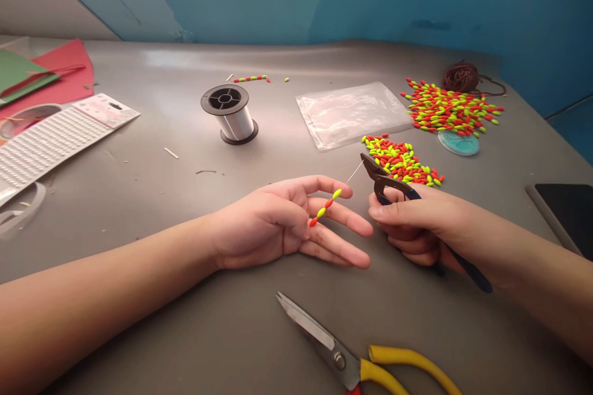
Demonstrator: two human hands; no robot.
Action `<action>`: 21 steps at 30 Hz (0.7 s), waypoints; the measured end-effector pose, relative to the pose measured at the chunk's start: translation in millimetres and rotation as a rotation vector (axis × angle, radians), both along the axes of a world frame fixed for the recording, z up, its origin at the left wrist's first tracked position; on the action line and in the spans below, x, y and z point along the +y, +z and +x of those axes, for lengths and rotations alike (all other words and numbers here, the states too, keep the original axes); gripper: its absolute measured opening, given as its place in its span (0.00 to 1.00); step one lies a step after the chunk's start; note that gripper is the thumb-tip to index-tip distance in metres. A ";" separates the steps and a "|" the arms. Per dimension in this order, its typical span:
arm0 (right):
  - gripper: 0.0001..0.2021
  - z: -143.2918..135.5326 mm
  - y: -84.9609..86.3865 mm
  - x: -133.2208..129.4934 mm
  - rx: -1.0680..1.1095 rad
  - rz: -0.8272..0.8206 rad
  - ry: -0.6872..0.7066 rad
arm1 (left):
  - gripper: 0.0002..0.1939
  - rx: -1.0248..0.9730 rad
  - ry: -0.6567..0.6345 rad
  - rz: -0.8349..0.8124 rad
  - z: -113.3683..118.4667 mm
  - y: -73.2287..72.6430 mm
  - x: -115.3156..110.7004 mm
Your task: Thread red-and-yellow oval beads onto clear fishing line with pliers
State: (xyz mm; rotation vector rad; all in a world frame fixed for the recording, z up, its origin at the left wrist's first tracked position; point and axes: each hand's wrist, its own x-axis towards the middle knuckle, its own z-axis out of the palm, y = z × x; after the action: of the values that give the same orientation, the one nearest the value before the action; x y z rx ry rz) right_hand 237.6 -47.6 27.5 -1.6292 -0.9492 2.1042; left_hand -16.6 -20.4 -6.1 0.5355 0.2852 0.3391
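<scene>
Palm up, my left hand (pixel 296 216) pinches one end of a short beaded strand (pixel 328 203) under the thumb, the other fingers stretched out. Red and yellow-green oval beads alternate along it. A thin pale wire runs from its upper end to the jaws of the dark pliers (pixel 374 170). My right hand (pixel 417 225) is wrapped round the handles of these pliers, whose jaw tips meet the wire end. Just behind them lies a small pile of loose red and yellow-green beads (pixel 403 160).
A wire spool (pixel 237 123) stands upright behind my left hand. Scissors (pixel 324 333) with yellow handles lie in front. Behind are a clear plastic bag (pixel 354 112), a larger bead pile (pixel 451 108) and brown yarn (pixel 461 77). A phone (pixel 567 213) lies right; a white textured sheet (pixel 60 136) left.
</scene>
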 end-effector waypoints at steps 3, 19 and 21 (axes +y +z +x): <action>0.21 0.1 -0.1 1.6 0.026 -0.009 -0.024 | 0.32 0.012 -0.005 -0.004 0.6 0.4 -0.5; 0.22 0.0 1.0 3.4 0.028 -0.015 -0.019 | 0.15 0.088 0.042 0.027 1.1 5.5 -3.4; 0.23 0.1 1.0 3.1 0.035 -0.014 -0.017 | 0.16 0.090 0.041 0.043 1.5 5.7 -3.9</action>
State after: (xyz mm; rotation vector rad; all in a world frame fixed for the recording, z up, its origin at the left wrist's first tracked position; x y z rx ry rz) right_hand 237.8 -44.4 28.5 -1.5964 -0.9092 2.1252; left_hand -15.1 -24.3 -0.3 0.5884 0.3767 0.3621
